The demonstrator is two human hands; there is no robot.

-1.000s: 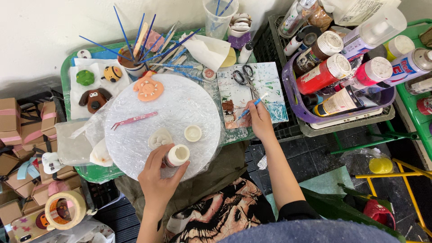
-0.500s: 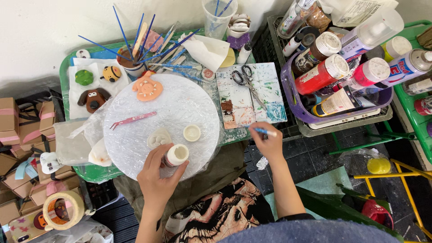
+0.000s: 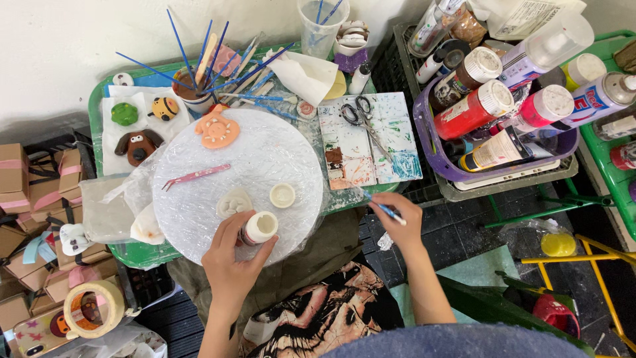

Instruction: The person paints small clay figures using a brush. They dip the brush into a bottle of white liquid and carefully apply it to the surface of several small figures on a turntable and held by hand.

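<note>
— Where's the small paint bottle [image 3: 258, 227]?
— In the left hand [image 3: 232, 265], fingers curled round its body, at the near edge of the round board wrapped in plastic film [image 3: 265, 152]. Its open white mouth faces up, and its cap [image 3: 282, 195] lies on the film just beyond it

— And the other hand?
— The right hand [image 3: 401, 222] pinches a thin blue-handled paintbrush [image 3: 384, 209], held off the near edge of the counter [image 3: 96, 113], well apart from the bottle. The brush points toward the paint-smeared palette tile [image 3: 368, 142]

— What else sits on the board?
— A pale clay piece [image 3: 233, 201] just beside the bottle, a pink tool [image 3: 195, 176] further in, and an orange clay figure [image 3: 217, 129] at the far rim

— Beyond that?
— Scissors [image 3: 361, 113] on the palette. A cup bristling with brushes [image 3: 192, 93], then a brown dog figure [image 3: 137, 144], a green one [image 3: 124, 113] and a yellow bee [image 3: 164, 107] on white paper to the left. A purple basket [image 3: 430, 156] of paint bottles to the right, and a roll of tape [image 3: 93, 308] low on the left
</note>
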